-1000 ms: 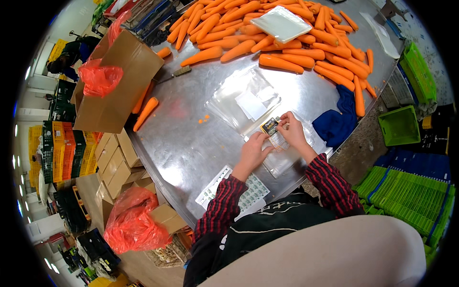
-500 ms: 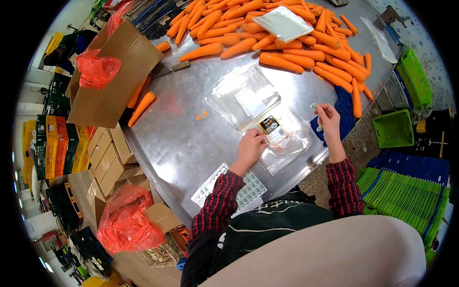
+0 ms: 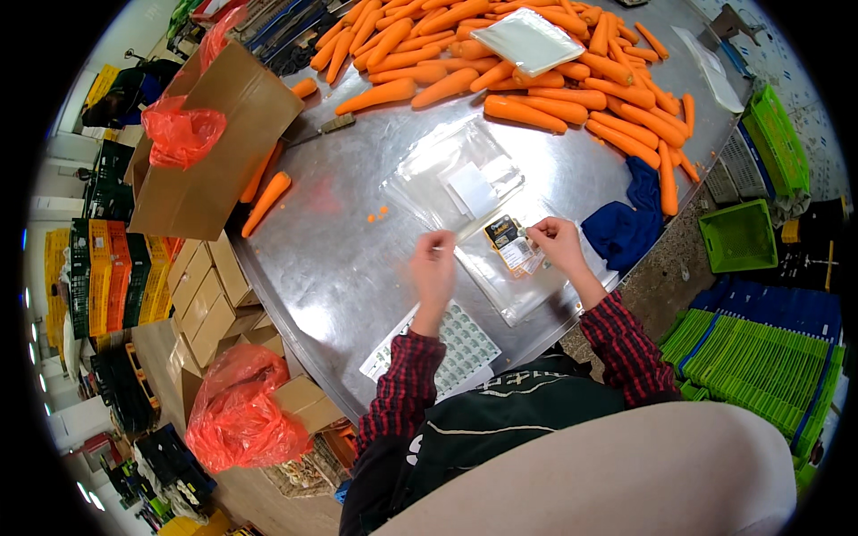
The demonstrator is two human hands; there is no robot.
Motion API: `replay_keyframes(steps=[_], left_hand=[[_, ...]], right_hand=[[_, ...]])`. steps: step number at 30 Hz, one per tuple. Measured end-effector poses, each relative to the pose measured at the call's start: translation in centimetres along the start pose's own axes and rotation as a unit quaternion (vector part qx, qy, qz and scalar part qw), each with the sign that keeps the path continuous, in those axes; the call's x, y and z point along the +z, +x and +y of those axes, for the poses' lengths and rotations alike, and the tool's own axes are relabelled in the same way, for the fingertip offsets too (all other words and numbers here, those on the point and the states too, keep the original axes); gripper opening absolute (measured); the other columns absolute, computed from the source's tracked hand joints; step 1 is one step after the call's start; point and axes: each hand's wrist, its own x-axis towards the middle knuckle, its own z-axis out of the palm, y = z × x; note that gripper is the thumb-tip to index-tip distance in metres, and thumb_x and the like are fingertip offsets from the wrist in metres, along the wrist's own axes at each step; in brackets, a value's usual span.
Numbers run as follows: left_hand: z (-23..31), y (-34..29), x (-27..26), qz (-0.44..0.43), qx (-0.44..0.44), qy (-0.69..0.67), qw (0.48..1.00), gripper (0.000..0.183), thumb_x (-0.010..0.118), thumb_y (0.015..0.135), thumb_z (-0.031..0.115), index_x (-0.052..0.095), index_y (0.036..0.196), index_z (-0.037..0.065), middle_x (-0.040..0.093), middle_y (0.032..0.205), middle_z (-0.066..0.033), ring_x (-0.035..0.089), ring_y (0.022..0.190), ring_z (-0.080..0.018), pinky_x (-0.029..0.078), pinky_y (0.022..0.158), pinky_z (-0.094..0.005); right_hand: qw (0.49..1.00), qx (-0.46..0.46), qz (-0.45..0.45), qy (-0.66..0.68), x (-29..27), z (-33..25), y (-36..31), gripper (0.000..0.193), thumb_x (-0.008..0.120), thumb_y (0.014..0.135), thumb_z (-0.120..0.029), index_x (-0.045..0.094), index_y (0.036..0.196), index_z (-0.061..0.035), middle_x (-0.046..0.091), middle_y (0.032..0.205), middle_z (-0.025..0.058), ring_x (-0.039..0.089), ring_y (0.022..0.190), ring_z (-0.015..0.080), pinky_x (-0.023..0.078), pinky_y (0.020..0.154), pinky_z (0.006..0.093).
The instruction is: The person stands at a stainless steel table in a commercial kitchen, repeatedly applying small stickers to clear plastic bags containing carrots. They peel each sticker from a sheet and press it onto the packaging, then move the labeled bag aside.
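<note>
Clear plastic bags (image 3: 500,295) lie stacked on the metal table, the top one bearing a black-and-white label (image 3: 511,243). My right hand (image 3: 556,246) is over that label's right side, thumb and forefinger pinched on a small pale sticker (image 3: 524,232). Left of the bags, my left hand (image 3: 433,268) hovers above the table, its fingers smeared by motion. Below it, partly behind my left sleeve, lies a sheet of small green-and-white stickers (image 3: 465,344). More clear bags (image 3: 420,183) with white paper slips (image 3: 471,189) lie just beyond.
Carrots (image 3: 536,107) are heaped at the table's far side, with a pack of clear bags (image 3: 527,42) on top. A blue cloth (image 3: 618,234) lies at the right edge. An open cardboard box (image 3: 214,134) stands left; green crates (image 3: 737,237) are on the right.
My right hand has moved left from beside the blue cloth to the label. My left hand has lifted off the bag and shifted left.
</note>
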Motion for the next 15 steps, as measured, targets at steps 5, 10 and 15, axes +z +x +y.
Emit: replay_keyframes(steps=[5, 10, 15], left_hand=[[1.9, -3.5, 2.1, -0.230, 0.207, 0.256, 0.916, 0.023, 0.078, 0.072, 0.017, 0.064, 0.085, 0.005, 0.061, 0.088, -0.0063, 0.060, 0.089, -0.0238, 0.048, 0.073, -0.0337], [0.5, -2.7, 2.2, -0.274, 0.175, 0.276, 0.905, 0.021, 0.077, 0.072, 0.019, 0.065, 0.083, 0.005, 0.060, 0.087, -0.0084, 0.059, 0.092, -0.0272, 0.048, 0.076, -0.0368], [-1.1, -1.1, 1.1, -0.257, -0.019, 0.122, 0.958, 0.012, 0.069, 0.084, 0.017, 0.067, 0.086, 0.005, 0.067, 0.087, -0.0070, 0.064, 0.076, -0.0181, 0.048, 0.062, -0.0299]], right_hand=[[0.986, -0.004, 0.056, -0.154, 2.8, 1.5, 0.1, 0.020, 0.072, 0.079, -0.019, 0.069, 0.077, 0.0000, 0.067, 0.063, 0.0081, 0.064, 0.054, 0.0167, 0.048, 0.053, 0.0303], [0.974, -0.031, 0.160, -0.155, 1.2, 1.0, 1.0, 0.023, 0.072, 0.081, -0.023, 0.066, 0.074, -0.0015, 0.066, 0.062, 0.0087, 0.062, 0.053, 0.0157, 0.047, 0.053, 0.0291], [0.974, 0.028, 0.118, 0.190, -6.6, -1.6, 2.1, 0.019, 0.065, 0.092, -0.023, 0.065, 0.085, -0.0054, 0.062, 0.068, -0.0008, 0.047, 0.049, 0.0041, 0.032, 0.044, 0.0193]])
